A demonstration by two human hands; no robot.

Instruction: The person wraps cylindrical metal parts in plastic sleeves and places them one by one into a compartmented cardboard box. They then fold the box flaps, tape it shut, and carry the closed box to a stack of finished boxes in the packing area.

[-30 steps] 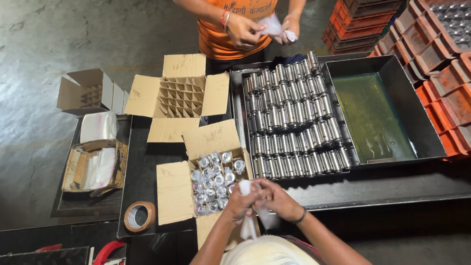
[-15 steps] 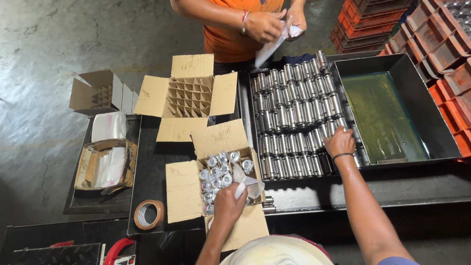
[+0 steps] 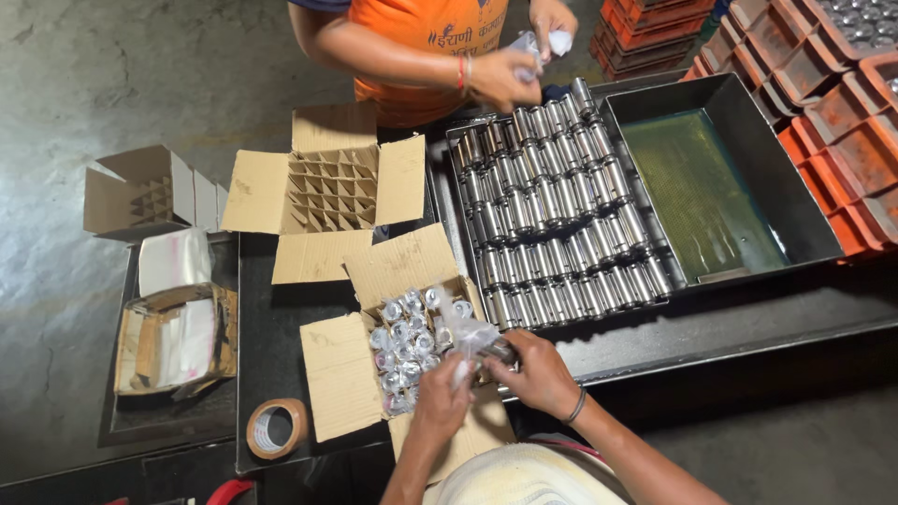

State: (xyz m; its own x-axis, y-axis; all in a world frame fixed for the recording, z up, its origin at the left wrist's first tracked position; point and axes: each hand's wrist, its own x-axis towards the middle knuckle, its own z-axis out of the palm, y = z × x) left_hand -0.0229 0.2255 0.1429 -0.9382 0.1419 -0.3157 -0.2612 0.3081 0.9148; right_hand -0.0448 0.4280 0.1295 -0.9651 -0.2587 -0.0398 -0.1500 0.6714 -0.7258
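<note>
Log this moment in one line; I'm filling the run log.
left hand: holds clear bag | right hand: holds metal cylinder | beside: carton of bagged cylinders

Roll of brown tape (image 3: 277, 427) lying flat at the near left corner of the dark worktop (image 3: 271, 313). Empty cardboard box with divider grid (image 3: 329, 190) open behind, flaps spread. Smaller divided carton (image 3: 140, 192) tipped on its side at far left, beside a stack of clear plastic bags (image 3: 174, 261) and a worn carton of more bags (image 3: 176, 339). Metal tray of green liquid (image 3: 703, 192) at right. Orange crates (image 3: 828, 103) stacked beyond. Co-worker in orange shirt (image 3: 421, 47) opposite.
</note>
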